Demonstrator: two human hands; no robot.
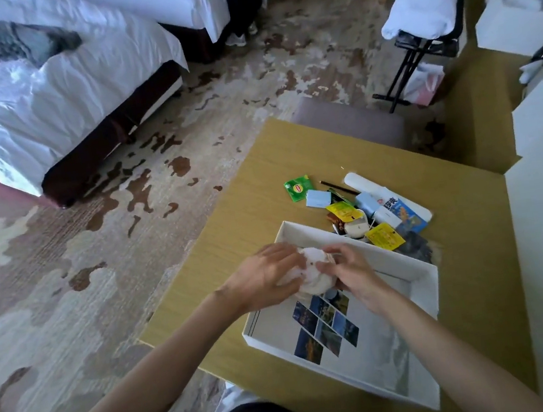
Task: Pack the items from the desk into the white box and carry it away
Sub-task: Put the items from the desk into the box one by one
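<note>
The green sachet (298, 187) at the far edge of the pile carries a Lipton logo (the only brand you can read here); the blue booklet (407, 215) shows large dark characters on a white patch, too blurred to make out, and the two yellow packets (341, 211) (384, 237) bear print too small to read. Your white box (405, 259) sits open on the desk (247, 216), near its front edge, and in it lies a grey sheet (371, 348) printed with a diamond grid of photographs. Your left hand (265, 277) and right hand (349, 273) are both closed round a white bundle (315, 274), soft and crumpled in look, held over the far end of the box; whether it touches the box floor cannot be told. The rest of the items lie just beyond the box's far wall: a pale blue packet (318, 197), a pencil (338, 187), a white tube (363, 182), a small round white object (356, 227) and a dark plastic pouch (415, 247) against the box's right far corner. A chair (348, 121) stands beyond the desk.
</note>
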